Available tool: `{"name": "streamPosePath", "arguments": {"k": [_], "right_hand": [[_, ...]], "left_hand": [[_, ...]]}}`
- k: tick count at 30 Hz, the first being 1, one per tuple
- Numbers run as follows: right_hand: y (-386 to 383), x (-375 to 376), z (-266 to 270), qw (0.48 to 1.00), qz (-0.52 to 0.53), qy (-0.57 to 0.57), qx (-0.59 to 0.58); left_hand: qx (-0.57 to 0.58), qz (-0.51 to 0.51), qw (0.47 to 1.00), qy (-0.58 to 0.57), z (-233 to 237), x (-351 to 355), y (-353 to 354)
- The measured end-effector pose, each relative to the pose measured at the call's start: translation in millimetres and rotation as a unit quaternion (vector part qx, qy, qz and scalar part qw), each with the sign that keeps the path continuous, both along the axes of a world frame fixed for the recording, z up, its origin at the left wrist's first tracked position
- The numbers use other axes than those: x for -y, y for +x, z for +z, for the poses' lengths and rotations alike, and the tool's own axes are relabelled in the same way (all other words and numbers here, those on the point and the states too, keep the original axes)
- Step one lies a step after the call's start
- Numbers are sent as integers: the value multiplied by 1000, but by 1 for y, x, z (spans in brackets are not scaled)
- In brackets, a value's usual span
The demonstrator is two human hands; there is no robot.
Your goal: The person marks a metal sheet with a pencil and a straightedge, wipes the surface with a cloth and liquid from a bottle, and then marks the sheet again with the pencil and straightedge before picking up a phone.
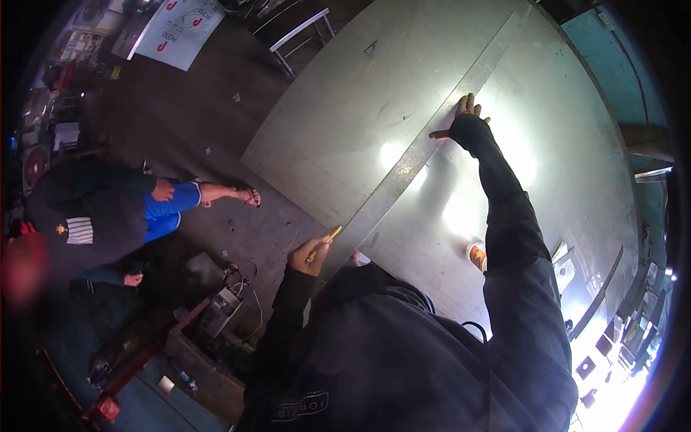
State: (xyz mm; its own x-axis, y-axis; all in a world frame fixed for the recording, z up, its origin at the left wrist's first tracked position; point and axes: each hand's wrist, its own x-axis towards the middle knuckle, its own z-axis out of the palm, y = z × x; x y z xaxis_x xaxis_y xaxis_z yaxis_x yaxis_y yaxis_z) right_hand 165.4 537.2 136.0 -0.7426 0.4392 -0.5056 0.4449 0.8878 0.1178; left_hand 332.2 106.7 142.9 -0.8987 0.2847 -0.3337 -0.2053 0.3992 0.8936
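My left hand (309, 258) is closed around a yellow pencil (335, 233), beside the near end of a long metal strip (403, 173). The pencil's tip is close to the strip's left edge. My right hand (466, 124) lies on the strip farther up, fingers spread and thumb out to the left. Under the strip, which runs diagonally, is a large grey metal sheet (338, 129) with bright glare on it.
An orange and white can (476, 255) stands on the sheet at the right. To the left a person in blue shorts (162, 209) sits or crouches. A machine (224, 306) is at lower left, and a metal frame (302, 39) beyond the sheet.
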Motion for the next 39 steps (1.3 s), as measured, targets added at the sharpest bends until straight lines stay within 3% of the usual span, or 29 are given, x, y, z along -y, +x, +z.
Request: {"name": "streamPosePath", "arguments": {"k": [2, 6, 11, 18, 24, 28, 30, 32, 36, 39], "right_hand": [[0, -1, 0, 1000, -6, -7, -5], [0, 1, 6, 1000, -23, -21, -1], [-6, 4, 1, 997, -64, -14, 29], [-22, 4, 3, 993, -78, -48, 71], [-18, 7, 4, 989, -108, -65, 73], [-15, 25, -59, 991, -123, 47, -13], [-16, 23, -58, 983, -134, 111, -64], [-19, 14, -23, 989, -141, -43, 26], [-19, 14, -21, 985, -162, -50, 6], [-19, 13, -21, 985, -161, -59, 1]], "left_hand": [[-54, -57, 995, -68, -2, -8, -1], [-126, -88, 984, -87, 0, -34, -16], [-166, -171, 966, -98, 11, -108, -83], [-248, -295, 907, -170, 9, -289, -234], [-297, -309, 882, -196, -3, -441, -327], [-322, -295, 875, -208, -24, -522, -378], [-326, -296, 876, -196, -26, -553, -397], [-331, -295, 877, -184, -28, -573, -410], [-340, -304, 873, -171, -26, -576, -416], [-333, -321, 870, -174, -17, -533, -390]]}}
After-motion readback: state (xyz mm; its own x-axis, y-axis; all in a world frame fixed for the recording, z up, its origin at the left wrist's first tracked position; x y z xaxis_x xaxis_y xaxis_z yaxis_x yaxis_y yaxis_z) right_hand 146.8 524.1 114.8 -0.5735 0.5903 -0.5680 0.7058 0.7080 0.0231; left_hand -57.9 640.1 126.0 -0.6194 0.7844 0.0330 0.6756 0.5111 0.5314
